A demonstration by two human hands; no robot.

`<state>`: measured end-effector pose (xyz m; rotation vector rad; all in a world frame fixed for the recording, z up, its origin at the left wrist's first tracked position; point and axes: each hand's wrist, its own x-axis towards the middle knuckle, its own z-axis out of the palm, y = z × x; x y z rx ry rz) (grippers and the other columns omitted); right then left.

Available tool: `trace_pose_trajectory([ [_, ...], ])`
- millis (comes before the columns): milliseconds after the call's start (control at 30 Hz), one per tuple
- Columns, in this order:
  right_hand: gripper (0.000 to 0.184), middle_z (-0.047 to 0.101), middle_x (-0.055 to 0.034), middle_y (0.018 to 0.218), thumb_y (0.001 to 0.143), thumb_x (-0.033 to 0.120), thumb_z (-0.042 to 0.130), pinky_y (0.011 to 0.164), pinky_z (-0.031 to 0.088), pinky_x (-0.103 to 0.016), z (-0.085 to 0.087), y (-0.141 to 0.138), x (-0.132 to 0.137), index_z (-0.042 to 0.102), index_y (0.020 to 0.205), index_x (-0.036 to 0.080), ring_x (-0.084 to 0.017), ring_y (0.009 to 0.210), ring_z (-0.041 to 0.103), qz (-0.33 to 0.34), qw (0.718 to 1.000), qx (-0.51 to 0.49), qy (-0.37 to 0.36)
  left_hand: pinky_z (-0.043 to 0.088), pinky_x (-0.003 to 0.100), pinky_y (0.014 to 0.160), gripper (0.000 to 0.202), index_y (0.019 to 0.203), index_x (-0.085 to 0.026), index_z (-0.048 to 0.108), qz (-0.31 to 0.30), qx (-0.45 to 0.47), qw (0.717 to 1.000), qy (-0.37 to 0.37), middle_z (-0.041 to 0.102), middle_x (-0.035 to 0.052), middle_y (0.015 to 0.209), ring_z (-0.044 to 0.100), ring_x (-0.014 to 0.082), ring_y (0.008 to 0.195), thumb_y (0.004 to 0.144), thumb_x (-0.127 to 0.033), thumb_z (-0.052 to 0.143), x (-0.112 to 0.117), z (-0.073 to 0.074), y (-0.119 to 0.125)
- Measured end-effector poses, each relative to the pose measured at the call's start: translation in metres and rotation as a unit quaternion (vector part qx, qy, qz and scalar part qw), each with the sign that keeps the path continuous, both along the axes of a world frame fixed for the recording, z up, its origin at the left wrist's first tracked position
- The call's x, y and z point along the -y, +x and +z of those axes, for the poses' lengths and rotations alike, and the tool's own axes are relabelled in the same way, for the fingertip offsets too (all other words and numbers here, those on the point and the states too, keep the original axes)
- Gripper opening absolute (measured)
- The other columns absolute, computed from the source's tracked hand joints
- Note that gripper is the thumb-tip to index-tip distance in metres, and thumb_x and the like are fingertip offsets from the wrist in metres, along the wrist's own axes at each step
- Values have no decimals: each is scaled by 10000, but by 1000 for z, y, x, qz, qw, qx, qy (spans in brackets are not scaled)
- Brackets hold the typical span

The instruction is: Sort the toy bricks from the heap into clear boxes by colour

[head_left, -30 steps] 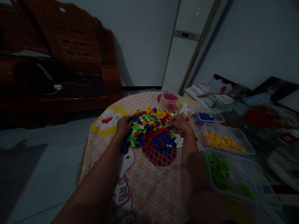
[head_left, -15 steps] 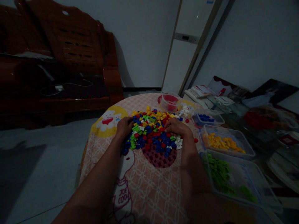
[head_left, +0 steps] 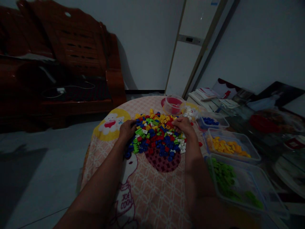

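Note:
A heap of small plastic building bricks (head_left: 157, 132) in red, blue, yellow, green and white lies on the cloth-covered table. At its left edge rests my left hand (head_left: 127, 129), fingers loosely bent and apart, touching the outer bricks; I see nothing held in it. Over the heap's right side is my right hand (head_left: 184, 126), its thumb and fingertips pinched together beside red and white bricks. Whatever sits between those fingertips is too small and dark to name.
Along the right stand clear boxes of blue bricks (head_left: 209, 121), yellow bricks (head_left: 228, 146) and green bricks (head_left: 222, 176). White bricks (head_left: 189, 113) lie near a round clear tub (head_left: 175, 105) at the back. A wooden bench (head_left: 78, 63) stands beyond, left.
My right hand has shifted slightly away from me and to the right over the heap, its fingers drawn closer together. My left hand has stayed at the left edge.

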<state>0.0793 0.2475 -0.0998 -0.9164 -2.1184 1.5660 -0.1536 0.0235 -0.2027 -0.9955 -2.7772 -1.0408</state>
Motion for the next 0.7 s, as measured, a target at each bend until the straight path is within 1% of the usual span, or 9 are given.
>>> trace_pose_trajectory([
  [133, 220, 644, 28, 505, 754, 187, 785, 456, 510, -200, -11, -17, -11, 624, 606, 211, -131, 438, 615, -106, 991, -76, -31, 559, 433, 1155, 433, 1285, -191, 833, -6, 0, 1000, -8, 812, 140, 1345, 737, 325, 1291, 923, -217, 596, 0, 2, 2],
  [200, 98, 708, 12, 586, 742, 159, 753, 544, 588, -223, -13, -28, -20, 671, 717, 207, -163, 554, 713, -165, 976, -137, -45, 555, 445, 1161, 439, 1305, -178, 826, -5, 0, 1000, -9, 808, 153, 1357, 735, 333, 1299, 937, -212, 589, 0, 3, 3],
  [233, 103, 765, -3, 674, 730, 142, 736, 626, 630, -239, -14, -33, -25, 712, 813, 199, -178, 667, 771, -183, 967, -173, -48, 552, 447, 1165, 442, 1314, -166, 822, -6, 1, 1000, -9, 804, 162, 1364, 735, 336, 1303, 943, -211, 585, 0, 3, 3],
  [267, 224, 822, -23, 798, 718, 128, 719, 730, 662, -261, -15, -38, -30, 747, 932, 190, -189, 814, 815, -189, 958, -209, -47, 550, 446, 1168, 446, 1322, -155, 819, -7, 1, 1000, -10, 800, 170, 1370, 734, 338, 1308, 949, -212, 581, 0, 3, 4],
  [333, 469, 871, -70, 1087, 702, 116, 701, 944, 663, -324, -17, -44, -39, 765, 1162, 177, -205, 1117, 815, -170, 950, -260, -36, 549, 441, 1171, 448, 1326, -147, 818, -8, 2, 1000, -9, 798, 173, 1374, 732, 337, 1314, 949, -213, 584, 1, 2, 4],
  [367, 542, 862, -95, 1200, 697, 117, 700, 1028, 641, -360, -19, -45, -43, 759, 1233, 171, -215, 1227, 787, -156, 949, -272, -28, 551, 441, 1170, 446, 1320, -155, 821, -6, 2, 1000, -7, 801, 166, 1369, 733, 335, 1311, 945, -211, 588, 1, 2, 3],
  [433, 572, 839, -136, 1295, 694, 124, 699, 1131, 594, -420, -22, -43, -49, 765, 1261, 156, -240, 1335, 744, -145, 950, -276, -9, 557, 444, 1163, 443, 1307, -181, 828, -4, -1, 1000, -2, 810, 146, 1353, 739, 327, 1294, 932, -206, 595, 1, 0, 2],
  [533, 482, 848, -135, 1262, 696, 132, 670, 1176, 570, -446, -28, -35, -54, 803, 1159, 159, -245, 1302, 761, -168, 948, -269, 22, 562, 439, 1153, 436, 1303, -204, 829, -5, -2, 1000, -2, 814, 126, 1341, 744, 316, 1271, 935, -217, 594, 1, -1, 2],
  [700, 377, 874, -89, 1089, 691, 161, 638, 1104, 618, -421, -37, -23, -67, 831, 1015, 170, -236, 1099, 819, -228, 942, -238, 64, 563, 447, 1154, 427, 1315, -171, 822, -3, 7, 1000, -6, 804, 158, 1354, 743, 325, 1272, 956, -227, 596, 2, 0, 3],
])
